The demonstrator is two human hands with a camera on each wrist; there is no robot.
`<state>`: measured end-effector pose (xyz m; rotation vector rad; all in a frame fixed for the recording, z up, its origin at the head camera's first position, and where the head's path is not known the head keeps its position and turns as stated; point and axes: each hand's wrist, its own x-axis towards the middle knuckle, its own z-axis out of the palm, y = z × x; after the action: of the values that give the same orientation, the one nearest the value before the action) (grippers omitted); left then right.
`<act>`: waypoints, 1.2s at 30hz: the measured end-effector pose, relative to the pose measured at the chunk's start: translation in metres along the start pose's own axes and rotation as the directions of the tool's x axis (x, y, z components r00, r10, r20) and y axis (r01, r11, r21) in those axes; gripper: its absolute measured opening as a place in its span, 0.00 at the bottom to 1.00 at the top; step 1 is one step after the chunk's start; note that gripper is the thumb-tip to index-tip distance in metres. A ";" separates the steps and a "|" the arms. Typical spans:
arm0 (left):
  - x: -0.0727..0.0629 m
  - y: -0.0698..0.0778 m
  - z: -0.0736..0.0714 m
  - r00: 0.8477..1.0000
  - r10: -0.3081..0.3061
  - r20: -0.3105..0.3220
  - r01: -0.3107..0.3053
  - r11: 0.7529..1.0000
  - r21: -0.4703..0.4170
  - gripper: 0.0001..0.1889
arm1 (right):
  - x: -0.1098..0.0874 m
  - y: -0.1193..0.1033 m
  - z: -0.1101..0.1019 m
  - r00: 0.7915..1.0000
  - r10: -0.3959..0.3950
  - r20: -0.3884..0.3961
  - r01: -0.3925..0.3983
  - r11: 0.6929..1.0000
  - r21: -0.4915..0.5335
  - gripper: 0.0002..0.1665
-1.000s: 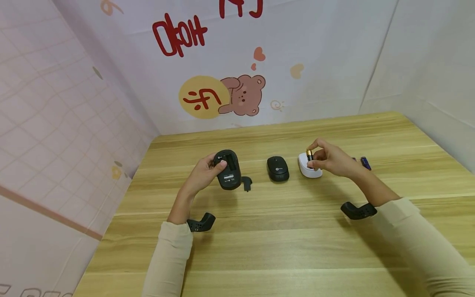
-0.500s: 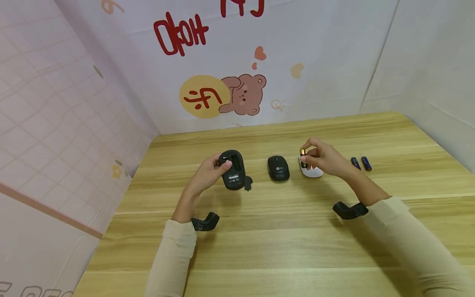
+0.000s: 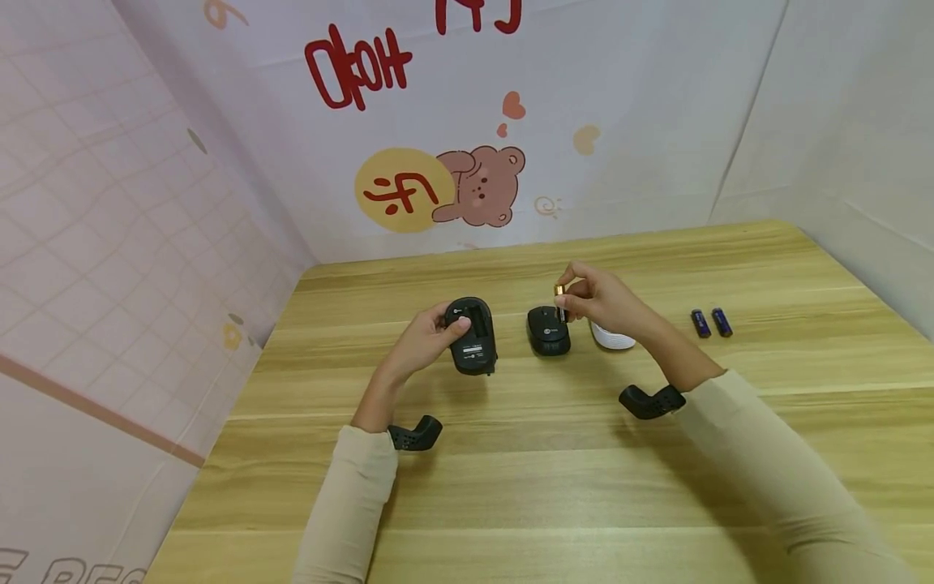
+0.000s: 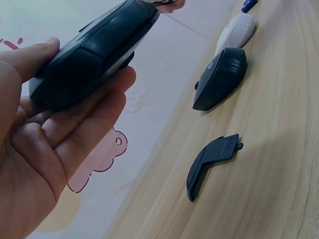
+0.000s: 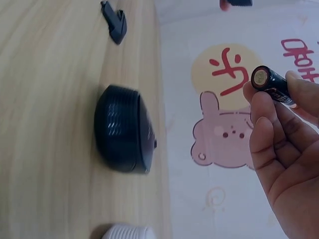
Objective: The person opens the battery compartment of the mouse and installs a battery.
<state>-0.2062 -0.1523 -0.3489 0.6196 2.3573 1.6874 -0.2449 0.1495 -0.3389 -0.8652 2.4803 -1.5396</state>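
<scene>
My left hand (image 3: 422,347) grips a black computer mouse (image 3: 470,337) above the table, its underside and open battery slot turned up toward the head view, thumb on its edge. In my right hand (image 3: 601,302) a black-and-gold battery (image 3: 560,302) is pinched between thumb and fingers; the right wrist view shows one end of the battery (image 5: 269,82). That hand hovers over a second black mouse (image 3: 547,332) standing on the table. Beneath the held mouse lies a black battery cover (image 4: 213,157), mostly hidden in the head view.
A white mouse (image 3: 613,337), partly hidden by the right hand, stands right of the black one. Farther right, two blue batteries (image 3: 700,323) lie side by side on the wooden table (image 3: 525,487). A printed cloth wall (image 3: 620,186) rises behind the table.
My right hand has carried the battery leftward, from above the white mouse to above the standing black one. My left hand has shifted slightly right with its mouse, covering most of the battery cover.
</scene>
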 end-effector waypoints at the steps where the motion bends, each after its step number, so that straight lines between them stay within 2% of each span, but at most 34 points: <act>1: 0.000 0.000 0.000 1.000 -0.003 0.001 0.003 1.000 -0.002 0.21 | 0.002 -0.001 0.002 1.000 -0.006 0.001 0.006 1.000 0.009 0.09; 13: 0.001 -0.001 0.006 0.998 -0.060 -0.007 0.060 0.998 0.012 0.20 | 0.012 -0.011 0.015 1.000 0.005 -0.018 -0.004 0.999 0.033 0.07; 27: 0.002 -0.005 0.013 1.000 -0.020 0.016 0.019 0.999 0.031 0.23 | 0.018 -0.023 0.030 0.998 -0.043 -0.037 0.043 0.999 0.006 0.05; 36: 0.005 -0.003 0.017 0.998 -0.049 0.029 0.048 0.998 0.031 0.21 | 0.022 -0.031 0.043 0.995 -0.087 -0.047 0.088 0.996 0.028 0.04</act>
<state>-0.2047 -0.1365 -0.3571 0.5837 2.3611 1.6143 -0.2352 0.0941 -0.3291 -0.9569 2.4741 -1.6376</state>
